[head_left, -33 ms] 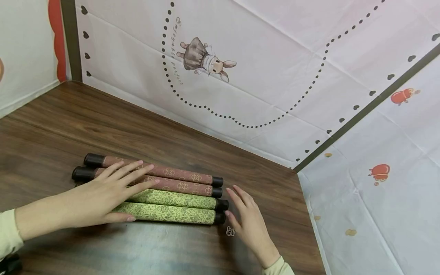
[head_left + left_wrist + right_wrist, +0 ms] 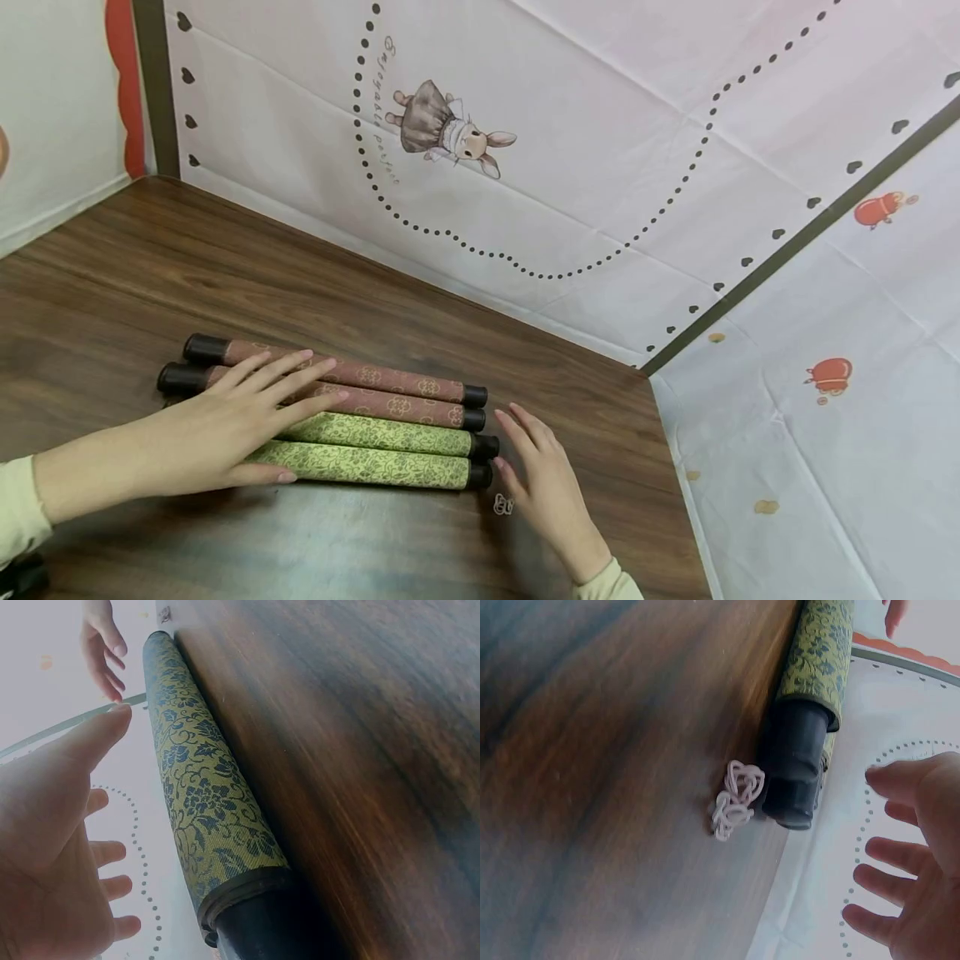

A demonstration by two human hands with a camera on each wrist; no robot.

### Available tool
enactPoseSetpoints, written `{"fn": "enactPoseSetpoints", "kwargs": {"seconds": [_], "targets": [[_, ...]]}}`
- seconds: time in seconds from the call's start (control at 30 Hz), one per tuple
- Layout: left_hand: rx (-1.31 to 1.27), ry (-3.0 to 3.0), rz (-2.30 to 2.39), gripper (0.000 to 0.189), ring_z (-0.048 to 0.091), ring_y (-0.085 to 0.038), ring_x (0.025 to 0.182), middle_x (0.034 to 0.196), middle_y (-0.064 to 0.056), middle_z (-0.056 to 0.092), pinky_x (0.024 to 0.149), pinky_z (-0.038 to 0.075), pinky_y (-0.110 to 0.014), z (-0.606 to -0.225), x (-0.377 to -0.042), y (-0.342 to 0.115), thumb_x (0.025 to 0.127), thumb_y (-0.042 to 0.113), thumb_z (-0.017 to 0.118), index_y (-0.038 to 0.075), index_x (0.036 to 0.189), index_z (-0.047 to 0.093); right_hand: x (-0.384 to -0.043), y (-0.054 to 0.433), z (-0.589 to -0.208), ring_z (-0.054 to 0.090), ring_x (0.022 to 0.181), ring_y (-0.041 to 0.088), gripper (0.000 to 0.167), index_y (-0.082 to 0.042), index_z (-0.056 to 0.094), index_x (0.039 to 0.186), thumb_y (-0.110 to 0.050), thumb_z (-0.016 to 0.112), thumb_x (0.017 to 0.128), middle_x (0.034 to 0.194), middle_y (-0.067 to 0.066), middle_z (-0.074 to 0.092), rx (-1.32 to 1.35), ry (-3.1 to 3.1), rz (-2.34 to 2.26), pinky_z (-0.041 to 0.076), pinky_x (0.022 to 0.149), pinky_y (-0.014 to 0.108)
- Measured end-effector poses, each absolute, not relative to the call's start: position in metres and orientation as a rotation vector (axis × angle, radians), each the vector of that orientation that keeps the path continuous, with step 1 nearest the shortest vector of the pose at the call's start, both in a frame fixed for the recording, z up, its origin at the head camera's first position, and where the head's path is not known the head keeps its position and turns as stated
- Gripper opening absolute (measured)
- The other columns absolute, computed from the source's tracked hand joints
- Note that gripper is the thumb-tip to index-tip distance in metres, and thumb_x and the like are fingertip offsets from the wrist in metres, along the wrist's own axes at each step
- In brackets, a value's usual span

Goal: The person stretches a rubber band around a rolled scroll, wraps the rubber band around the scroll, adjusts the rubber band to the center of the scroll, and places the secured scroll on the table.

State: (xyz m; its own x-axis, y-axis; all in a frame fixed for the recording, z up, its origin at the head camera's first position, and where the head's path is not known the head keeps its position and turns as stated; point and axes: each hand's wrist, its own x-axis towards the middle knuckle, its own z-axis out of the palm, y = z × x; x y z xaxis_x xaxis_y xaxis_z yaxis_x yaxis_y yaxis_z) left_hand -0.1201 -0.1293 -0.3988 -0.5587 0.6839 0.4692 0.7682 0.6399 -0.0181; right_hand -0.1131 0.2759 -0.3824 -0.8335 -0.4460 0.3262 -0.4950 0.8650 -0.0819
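Observation:
Two reddish-brown patterned scrolls point(image 2: 408, 382) and two green floral ones point(image 2: 375, 468) lie rolled up side by side, with black knobs at their ends. My left hand point(image 2: 243, 417) spreads its straight fingers over the left part of the row, thumb along the near green scroll. In the left wrist view that green scroll point(image 2: 206, 780) runs beside the palm. Just past the right-hand knobs is my right hand point(image 2: 547, 487), its fingers relaxed and holding nothing. Close to those knobs sits a small tangle of pale rubber bands point(image 2: 736, 799).
The scrolls lie on a dark wood-grain table point(image 2: 247, 267). Behind it hangs a pale cloth with a printed rabbit point(image 2: 450, 129), and another printed cloth point(image 2: 862, 450) borders the right side. A black object point(image 2: 22, 575) shows at the lower left corner.

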Motion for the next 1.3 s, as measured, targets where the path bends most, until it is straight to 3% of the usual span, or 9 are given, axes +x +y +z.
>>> {"fn": "enactPoseSetpoints", "kwargs": {"seconds": [0.23,0.37,0.43,0.5,0.8,1.1,1.23,1.3], "targets": [[-1.162,-2.44,-0.262,0.097,-0.014,-0.011,0.155,0.166,-0.006,0.02,0.122,-0.021,-0.026,-0.4,-0.121,-0.127,0.079,0.065,0.067,0.025,0.157,0.027,-0.116,0.279,-0.387,0.058,0.127,0.027,0.055,-0.017,0.057,0.138,-0.011,0.074,0.086,0.14,0.006,0.059,0.721,-2.721,0.247,0.051,0.1,0.05],[-1.165,-2.44,-0.258,0.096,-0.013,-0.012,0.155,0.166,-0.007,0.02,0.123,-0.019,-0.025,-0.398,-0.121,-0.127,0.079,0.065,0.067,0.024,0.157,0.028,-0.117,0.281,-0.385,0.065,0.099,0.019,0.026,-0.017,0.072,0.108,-0.015,0.078,0.082,0.109,-0.001,0.07,0.733,-2.719,0.247,0.056,0.087,0.041],[-1.171,-2.436,-0.261,0.096,-0.012,-0.012,0.155,0.166,-0.007,0.02,0.123,-0.019,-0.025,-0.397,-0.122,-0.127,0.079,0.064,0.067,0.023,0.157,0.028,-0.116,0.281,-0.384,0.062,0.084,0.013,0.012,-0.018,0.075,0.09,-0.018,0.081,0.079,0.091,-0.006,0.069,0.743,-2.747,0.231,0.055,0.077,0.034],[-1.179,-2.434,-0.266,0.096,-0.011,-0.012,0.155,0.166,-0.007,0.02,0.123,-0.019,-0.025,-0.396,-0.122,-0.127,0.079,0.064,0.067,0.023,0.157,0.028,-0.115,0.282,-0.384,0.058,0.076,0.01,0.009,-0.02,0.075,0.081,-0.021,0.083,0.076,0.081,-0.009,0.065,0.754,-2.802,0.197,0.053,0.07,0.028],[-1.196,-2.436,-0.265,0.097,-0.013,-0.011,0.155,0.165,-0.007,0.022,0.123,-0.02,-0.024,-0.393,-0.119,-0.124,0.079,0.062,0.068,0.026,0.158,0.025,-0.11,0.287,-0.386,0.059,0.077,0.008,0.011,-0.024,0.075,0.074,-0.027,0.085,0.072,0.079,-0.012,0.066,0.806,-3.029,0.074,0.049,0.067,0.027],[-1.209,-2.395,-0.239,0.094,-0.013,-0.01,0.155,0.164,-0.007,0.027,0.123,-0.02,-0.027,-0.394,-0.119,-0.124,0.078,0.063,0.068,0.025,0.156,0.031,-0.107,0.283,-0.385,0.056,0.072,0.006,0.013,-0.02,0.073,0.072,-0.018,0.085,0.07,0.074,-0.011,0.064,0.847,-2.956,0.167,0.05,0.069,0.024],[-1.249,-2.361,-0.283,0.083,0.011,-0.022,0.156,0.159,-0.004,0.036,0.124,-0.018,-0.027,-0.39,-0.118,-0.118,0.08,0.058,0.069,0.029,0.152,0.039,-0.101,0.275,-0.376,0.056,0.074,0.002,0.014,-0.022,0.07,0.073,-0.018,0.084,0.073,0.073,-0.013,0.063,0.836,-2.888,0.264,0.054,0.076,0.025],[-1.278,-2.333,-0.329,0.072,0.032,-0.026,0.147,0.154,-0.001,0.045,0.128,-0.003,-0.04,-0.386,-0.118,-0.112,0.081,0.052,0.072,0.03,0.145,0.049,-0.099,0.266,-0.369,0.057,0.074,0.002,0.016,-0.022,0.069,0.073,-0.018,0.084,0.074,0.074,-0.014,0.063,0.862,-2.827,0.33,0.054,0.075,0.024]]}}
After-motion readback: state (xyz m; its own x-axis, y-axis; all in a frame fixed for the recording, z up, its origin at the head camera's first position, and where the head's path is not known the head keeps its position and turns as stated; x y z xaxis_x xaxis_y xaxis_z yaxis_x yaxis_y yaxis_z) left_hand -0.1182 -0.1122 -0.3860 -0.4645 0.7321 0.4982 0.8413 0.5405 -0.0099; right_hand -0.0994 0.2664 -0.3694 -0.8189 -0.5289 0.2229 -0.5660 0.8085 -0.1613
